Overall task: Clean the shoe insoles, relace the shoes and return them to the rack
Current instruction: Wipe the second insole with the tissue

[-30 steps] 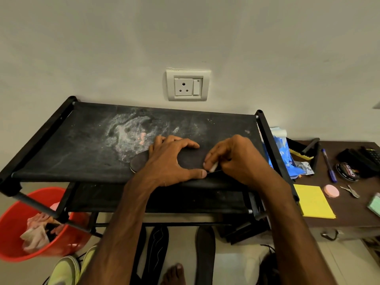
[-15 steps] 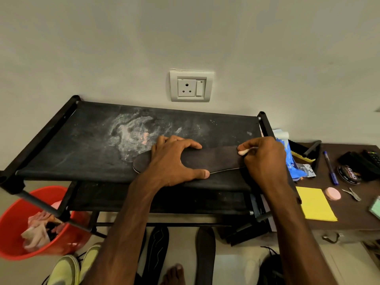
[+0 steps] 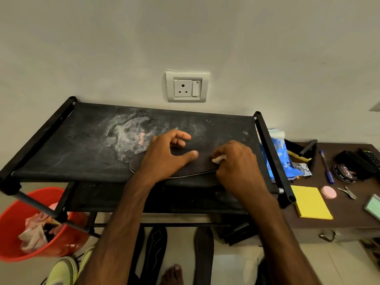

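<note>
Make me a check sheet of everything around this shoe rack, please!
Surface: black fabric rack shelf, smeared with white powder.
Job's things: dark flat insole lying on the shelf; more dark insoles and yellow-green shoes on the floor.
Clutter: yellow notepad, blue pen, round polish tin and pink disc on the brown side table; blue packet beside the rack.
Hands: left hand presses the insole; right hand pinches a small white wad on it.
Cables: nothing seen.
Surroundings: white wall socket; red plastic bucket holding rags.
</note>
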